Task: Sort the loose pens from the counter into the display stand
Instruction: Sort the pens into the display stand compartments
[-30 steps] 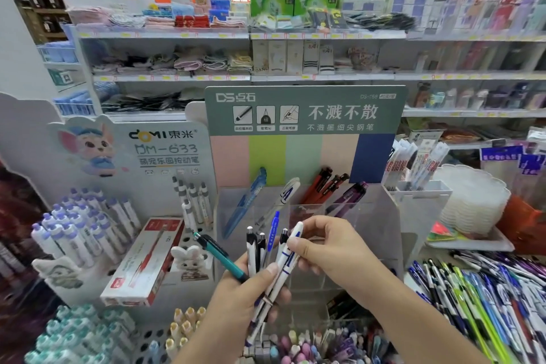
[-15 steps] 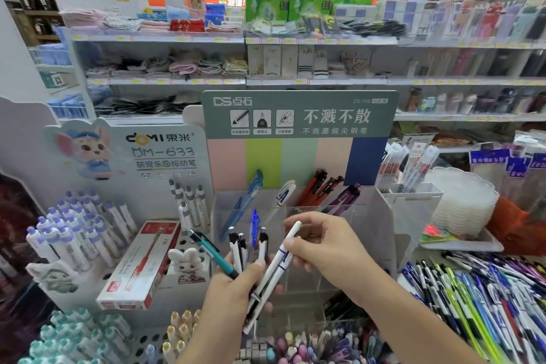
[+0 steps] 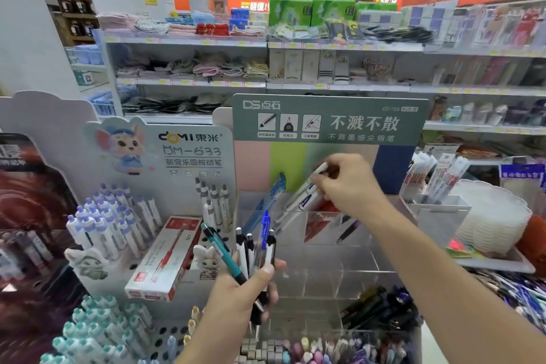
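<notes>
Nearest the camera, rows of pastel-capped pens (image 3: 298, 353) stand along the bottom edge, with teal-capped pens (image 3: 97, 331) in a holed rack to the left. Just above them the left hand (image 3: 245, 295) is curled round a bundle of pens (image 3: 254, 248) held upright: a teal one leaning left, several white ones with black tops, and a blue one rising highest. The thumb presses across their barrels.

To the left lies a red and white pen box (image 3: 164, 260) on the white cartoon-printed stand (image 3: 189, 151), beside purple-capped pens (image 3: 109, 221) standing in rows. To the right, loose pens (image 3: 508, 292) lie heaped on the surface at the frame's edge.

Beyond the left hand sits the clear display stand (image 3: 325, 263), divided into compartments; dark pens (image 3: 375, 309) lie in a lower one. Higher up, the right hand (image 3: 351, 183) reaches over the stand's back row, its fingertips pinching the top end of a white pen (image 3: 298, 204) with blue markings. That pen slants down to the left, its lower end inside a rear compartment, just beside another white pen; whether it touches bottom I cannot tell. A translucent blue pen (image 3: 266, 204) leans in the compartment to its left, and red pens (image 3: 319, 224) show behind the clear wall to the right.

Behind the stand rises its green header card (image 3: 331, 120), and farther back are store shelves (image 3: 266, 44) of folded textiles.
</notes>
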